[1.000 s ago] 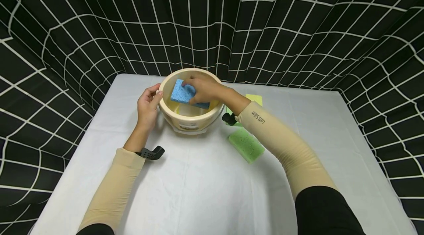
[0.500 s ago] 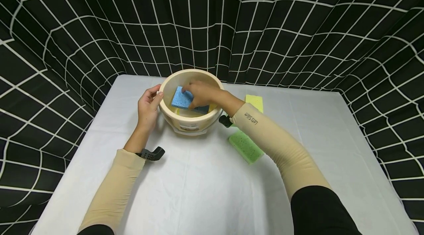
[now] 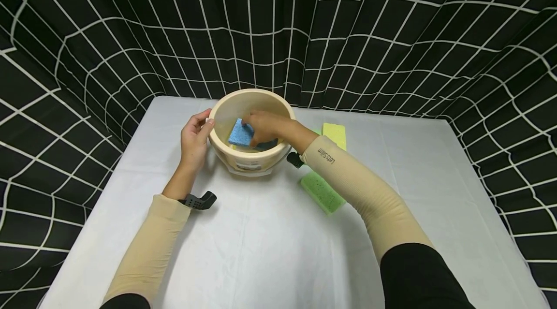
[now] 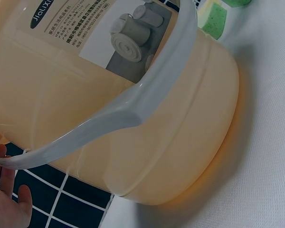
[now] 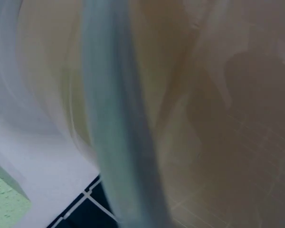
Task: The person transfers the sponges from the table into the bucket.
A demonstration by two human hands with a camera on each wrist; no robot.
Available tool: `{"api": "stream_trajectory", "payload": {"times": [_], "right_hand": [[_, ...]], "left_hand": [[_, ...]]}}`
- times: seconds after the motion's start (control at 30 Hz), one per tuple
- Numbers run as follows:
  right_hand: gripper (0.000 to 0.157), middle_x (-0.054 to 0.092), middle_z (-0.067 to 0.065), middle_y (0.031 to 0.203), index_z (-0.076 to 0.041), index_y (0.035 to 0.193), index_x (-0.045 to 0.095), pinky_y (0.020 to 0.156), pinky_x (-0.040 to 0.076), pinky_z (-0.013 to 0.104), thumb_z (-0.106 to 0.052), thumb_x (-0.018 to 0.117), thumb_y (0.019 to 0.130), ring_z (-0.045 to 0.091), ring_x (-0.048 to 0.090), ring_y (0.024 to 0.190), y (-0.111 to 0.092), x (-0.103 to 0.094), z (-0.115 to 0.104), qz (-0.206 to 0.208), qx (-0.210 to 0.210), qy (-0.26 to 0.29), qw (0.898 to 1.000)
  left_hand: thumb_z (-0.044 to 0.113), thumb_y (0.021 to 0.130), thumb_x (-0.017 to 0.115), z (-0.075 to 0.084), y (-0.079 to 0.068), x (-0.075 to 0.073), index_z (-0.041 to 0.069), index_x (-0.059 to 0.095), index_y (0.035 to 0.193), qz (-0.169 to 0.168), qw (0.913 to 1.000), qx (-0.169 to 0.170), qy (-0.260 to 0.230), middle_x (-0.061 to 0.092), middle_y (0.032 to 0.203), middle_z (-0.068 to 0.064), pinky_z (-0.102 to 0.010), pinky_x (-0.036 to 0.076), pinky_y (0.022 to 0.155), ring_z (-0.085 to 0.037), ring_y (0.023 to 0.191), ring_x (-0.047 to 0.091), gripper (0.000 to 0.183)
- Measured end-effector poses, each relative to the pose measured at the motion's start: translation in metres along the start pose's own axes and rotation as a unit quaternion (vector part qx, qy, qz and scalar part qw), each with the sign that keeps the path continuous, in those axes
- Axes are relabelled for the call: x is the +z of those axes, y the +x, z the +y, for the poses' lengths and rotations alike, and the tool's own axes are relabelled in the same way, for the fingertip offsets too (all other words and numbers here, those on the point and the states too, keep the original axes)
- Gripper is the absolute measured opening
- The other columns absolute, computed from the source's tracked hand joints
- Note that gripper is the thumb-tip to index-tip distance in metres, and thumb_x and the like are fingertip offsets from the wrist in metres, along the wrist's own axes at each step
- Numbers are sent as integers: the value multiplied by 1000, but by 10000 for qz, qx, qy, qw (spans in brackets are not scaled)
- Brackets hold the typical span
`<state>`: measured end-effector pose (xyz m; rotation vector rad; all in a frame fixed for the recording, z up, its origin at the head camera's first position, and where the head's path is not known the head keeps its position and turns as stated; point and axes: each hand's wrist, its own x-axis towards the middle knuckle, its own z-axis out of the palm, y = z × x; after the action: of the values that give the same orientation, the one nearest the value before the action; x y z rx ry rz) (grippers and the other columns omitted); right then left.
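A tan bucket [image 5: 180, 109] fills most of the right wrist view, darker blurred patches on its right side; a grey-green handle [image 5: 116, 114] runs top to bottom before it, a green sponge [image 5: 7, 202] lies lower left on the white table [image 5: 47, 166], and dark white-lined cloth [image 5: 80, 216] shows below

The bucket [image 4: 175, 147] is smooth, shiny plastic, like its handle [image 4: 128, 111]. The blue sponge [image 3: 241, 134] and green sponge [image 3: 322, 193] look rough. The white surface [image 3: 261, 236] looks like dull cloth.
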<state>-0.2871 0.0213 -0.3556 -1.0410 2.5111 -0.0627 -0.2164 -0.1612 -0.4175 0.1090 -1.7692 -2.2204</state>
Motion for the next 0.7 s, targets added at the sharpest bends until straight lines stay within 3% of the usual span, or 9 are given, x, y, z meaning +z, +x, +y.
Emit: {"api": "stream_trajectory", "payload": {"times": [0.4,0.7], "right_hand": [[74,49,15,139,-6,143,41,115,40,38,-41,72,86,27,47,129,3,2,-1,-94,-101,-213,9997],[62,50,11,138,-10,142,45,117,38,37,-45,60,94,25,47,131,-6,-4,0,443,-226,23,9988]], "left_hand": [[-1,95,53,1,1,-1,-7,54,127,12,9999,105,-125,59,121,-2,-10,55,89,-9,108,56,32],[0,95,54,0,0,1,-11,51,129,-1,10000,-24,-80,58,119,1,-11,55,90,-9,108,56,36]]}}
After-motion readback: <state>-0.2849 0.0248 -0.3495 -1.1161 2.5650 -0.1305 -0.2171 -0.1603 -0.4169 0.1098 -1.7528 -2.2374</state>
